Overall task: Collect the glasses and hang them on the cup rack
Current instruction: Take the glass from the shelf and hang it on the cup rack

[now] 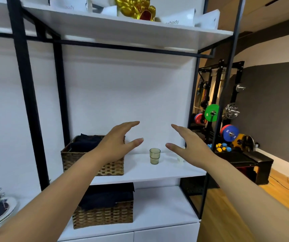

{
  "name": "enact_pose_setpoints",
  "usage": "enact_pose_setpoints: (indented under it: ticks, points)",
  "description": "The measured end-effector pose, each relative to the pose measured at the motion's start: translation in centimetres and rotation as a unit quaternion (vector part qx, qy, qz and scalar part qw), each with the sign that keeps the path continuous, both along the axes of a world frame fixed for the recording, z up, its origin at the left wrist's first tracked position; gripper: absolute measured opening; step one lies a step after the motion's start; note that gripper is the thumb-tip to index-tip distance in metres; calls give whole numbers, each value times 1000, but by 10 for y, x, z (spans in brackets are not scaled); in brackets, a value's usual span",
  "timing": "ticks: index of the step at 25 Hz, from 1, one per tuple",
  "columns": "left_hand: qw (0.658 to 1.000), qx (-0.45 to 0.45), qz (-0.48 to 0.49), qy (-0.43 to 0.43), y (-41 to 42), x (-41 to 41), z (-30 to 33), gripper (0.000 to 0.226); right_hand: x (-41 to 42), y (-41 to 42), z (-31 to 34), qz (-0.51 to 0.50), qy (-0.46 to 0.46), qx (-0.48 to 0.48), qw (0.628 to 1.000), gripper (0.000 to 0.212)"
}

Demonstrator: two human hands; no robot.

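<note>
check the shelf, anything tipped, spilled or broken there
Nothing stands out. The green glass stands upright on the white shelf, apart from the wicker basket. Both hands, left hand and right hand, are open and empty.

both arms outstretched; left hand [115, 144] and right hand [191, 145] open, seemingly empty.

Two bare forearms, no sleeves; left hand [115, 142], right hand [191, 144] unadorned

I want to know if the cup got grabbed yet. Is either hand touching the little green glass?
Apart. The head view shows white shelf and wall between the green glass and both the left hand and the right hand, open.
</note>
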State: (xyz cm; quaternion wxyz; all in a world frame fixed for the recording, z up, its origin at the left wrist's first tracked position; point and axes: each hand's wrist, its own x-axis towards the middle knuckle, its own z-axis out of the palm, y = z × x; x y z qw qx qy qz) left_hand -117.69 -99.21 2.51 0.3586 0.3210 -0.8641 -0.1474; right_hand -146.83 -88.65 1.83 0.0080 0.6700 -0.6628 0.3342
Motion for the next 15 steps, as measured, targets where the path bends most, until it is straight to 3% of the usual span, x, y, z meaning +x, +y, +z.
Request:
enact_pose_setpoints:
  ticks: [7,15]
  points:
    - [1000,19,-8,-6,-107,-44,-32,69,-33,-101,-37,-14,-22,41,999,86]
    - [995,-7,-40,-95,-249,-79,-95,69,-63,-230,-91,-64,-86,78,991,88]
